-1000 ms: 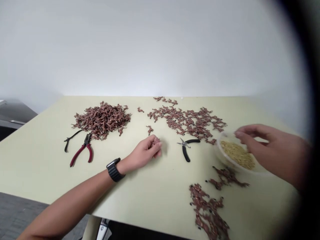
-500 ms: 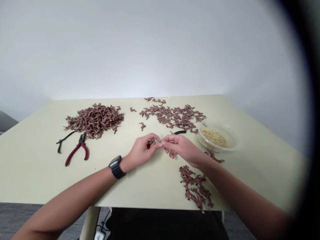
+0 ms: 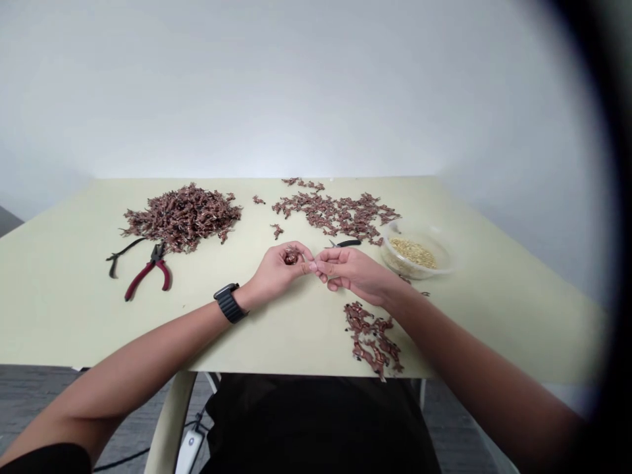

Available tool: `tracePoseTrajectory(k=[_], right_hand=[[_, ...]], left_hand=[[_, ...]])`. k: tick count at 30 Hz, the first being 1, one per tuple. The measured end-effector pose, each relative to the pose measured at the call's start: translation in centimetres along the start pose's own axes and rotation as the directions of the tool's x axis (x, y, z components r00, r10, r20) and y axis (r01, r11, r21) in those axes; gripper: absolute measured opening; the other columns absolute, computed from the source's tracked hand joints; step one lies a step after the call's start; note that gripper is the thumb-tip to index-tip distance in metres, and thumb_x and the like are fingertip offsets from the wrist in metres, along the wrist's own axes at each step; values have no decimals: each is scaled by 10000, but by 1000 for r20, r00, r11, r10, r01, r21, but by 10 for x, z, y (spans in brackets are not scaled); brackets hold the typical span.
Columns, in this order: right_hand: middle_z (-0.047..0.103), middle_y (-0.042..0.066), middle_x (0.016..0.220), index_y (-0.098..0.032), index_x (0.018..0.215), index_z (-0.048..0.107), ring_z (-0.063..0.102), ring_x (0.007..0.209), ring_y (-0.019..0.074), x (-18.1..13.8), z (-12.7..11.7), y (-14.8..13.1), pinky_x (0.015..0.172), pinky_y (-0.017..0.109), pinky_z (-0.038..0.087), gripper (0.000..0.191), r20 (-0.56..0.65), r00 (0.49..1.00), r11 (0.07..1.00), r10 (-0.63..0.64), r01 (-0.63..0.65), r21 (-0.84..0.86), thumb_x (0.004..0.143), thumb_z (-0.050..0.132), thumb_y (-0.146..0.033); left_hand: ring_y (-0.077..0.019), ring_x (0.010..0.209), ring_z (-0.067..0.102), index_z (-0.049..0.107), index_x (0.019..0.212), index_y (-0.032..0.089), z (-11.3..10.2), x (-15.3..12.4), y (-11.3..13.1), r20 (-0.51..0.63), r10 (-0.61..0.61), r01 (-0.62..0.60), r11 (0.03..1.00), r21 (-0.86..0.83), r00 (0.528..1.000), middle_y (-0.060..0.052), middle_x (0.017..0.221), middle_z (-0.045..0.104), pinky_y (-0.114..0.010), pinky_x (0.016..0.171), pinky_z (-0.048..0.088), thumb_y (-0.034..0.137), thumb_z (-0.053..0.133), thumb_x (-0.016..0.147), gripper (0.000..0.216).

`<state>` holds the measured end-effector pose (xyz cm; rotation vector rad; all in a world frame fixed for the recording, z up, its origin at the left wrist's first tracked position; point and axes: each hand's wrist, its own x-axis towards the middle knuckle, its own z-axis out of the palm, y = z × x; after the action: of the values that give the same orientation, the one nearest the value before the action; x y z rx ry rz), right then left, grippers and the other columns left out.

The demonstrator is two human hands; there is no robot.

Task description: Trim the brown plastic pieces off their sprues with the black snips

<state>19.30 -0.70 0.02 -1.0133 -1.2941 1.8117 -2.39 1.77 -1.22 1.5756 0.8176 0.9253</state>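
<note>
My left hand (image 3: 281, 271) is closed around a small brown animal figurine (image 3: 291, 255), which shows in the curl of its fingers. Thumb and forefinger of my right hand (image 3: 353, 271) are pinched together and meet the left fingertips. Whatever is between those fingertips is too small to make out. Just behind the right hand lies a black-handled pair of pliers (image 3: 349, 243). A group of similar brown figurines (image 3: 374, 339) lies close to the table's front edge, below my right wrist.
On the left is a heaped pile of brown figurines (image 3: 182, 217), with red-handled pliers (image 3: 157, 266) and a black tool (image 3: 118, 260) before it. More figurines (image 3: 340, 214) spread across the back. A clear bowl (image 3: 447, 263) at right holds small gold-coloured pieces (image 3: 415, 253).
The view has tilted down, so everything sits higher in the picture. Both hands keep their fingertips together, and more of the figurine shows in my left hand.
</note>
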Motion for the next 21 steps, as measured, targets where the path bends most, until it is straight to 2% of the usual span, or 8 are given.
tracePoseTrajectory(k=[4, 10, 14, 18, 21], right_hand=[[646, 25, 819, -172, 913, 747, 551, 714, 125, 1, 1, 2, 605, 264, 439, 376, -15, 1000, 999, -19, 18, -42, 743, 927, -454], [646, 9, 734, -185, 851, 716, 542, 622, 124, 2, 4, 3, 586, 290, 458, 312, -135, 971, 940, -196, 147, -309, 824, 845, -468], [647, 12, 754, -194, 874, 689, 560, 632, 129, 2, 3, 0, 563, 278, 473, 287, -189, 956, 919, -225, 144, -368, 862, 795, -460], [660, 26, 766, -188, 859, 687, 572, 636, 129, 0, 1, -5, 566, 270, 495, 286, -217, 944, 893, -247, 134, -430, 899, 737, -467], [659, 25, 761, -189, 852, 682, 569, 626, 128, 0, 1, -6, 556, 266, 493, 279, -224, 940, 888, -258, 139, -439, 886, 739, -459]], left_hand=[[-136, 704, 562, 670, 910, 153, 0, 0, -1, -8, -13, 13, 1000, -3, 1000, -25, 776, 651, -274, 661, 415, 512, 885, 781, 437], [-120, 682, 494, 634, 860, 152, -1, 2, -5, -33, -25, 27, 997, 74, 999, -9, 758, 614, -263, 638, 357, 531, 862, 805, 446], [-94, 600, 405, 577, 847, 161, -1, 1, -6, -4, -49, 49, 996, 73, 999, 15, 698, 559, -251, 580, 304, 576, 700, 948, 444], [-86, 498, 335, 473, 886, 197, 1, -1, -4, 97, -160, 163, 986, -24, 982, 13, 645, 588, -243, 502, 252, 624, 473, 1057, 460], [-80, 499, 347, 459, 854, 194, 2, -3, -2, 66, -153, 151, 988, 38, 986, 45, 599, 480, -232, 499, 264, 644, 446, 1062, 495]])
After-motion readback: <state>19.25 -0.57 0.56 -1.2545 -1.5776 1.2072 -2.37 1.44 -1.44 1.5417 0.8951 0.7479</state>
